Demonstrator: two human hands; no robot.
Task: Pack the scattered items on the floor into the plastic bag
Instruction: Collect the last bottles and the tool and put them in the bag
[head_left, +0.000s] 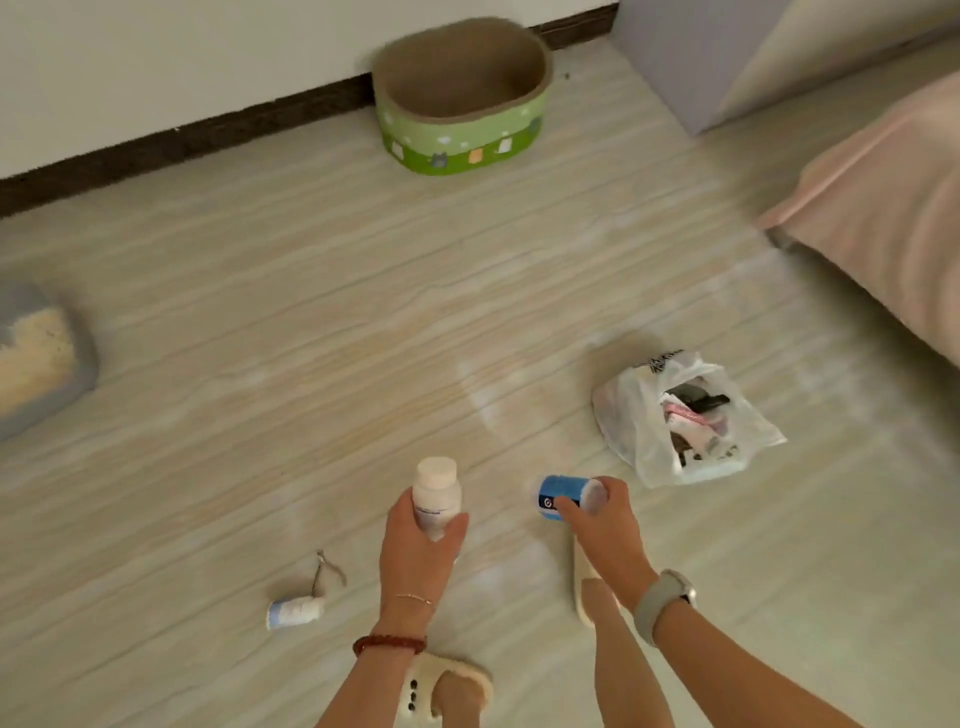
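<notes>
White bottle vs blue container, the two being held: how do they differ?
Colour: the white bottle is white all over, cap included; the blue container has a blue body with a pale end.
Pose: the white bottle is held upright; the blue container is tipped on its side.
Hand: the left hand grips the white bottle; the right hand grips the blue container.
Shared: both are small, roughly cylindrical and off the floor.

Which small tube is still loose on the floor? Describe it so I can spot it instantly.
Start at the left hand, which holds a white bottle. Look down and left of it on the floor: a small white tube lies on its side just below the metal nail nippers. It is the only capped, pale-blue-labelled thing there.
</notes>
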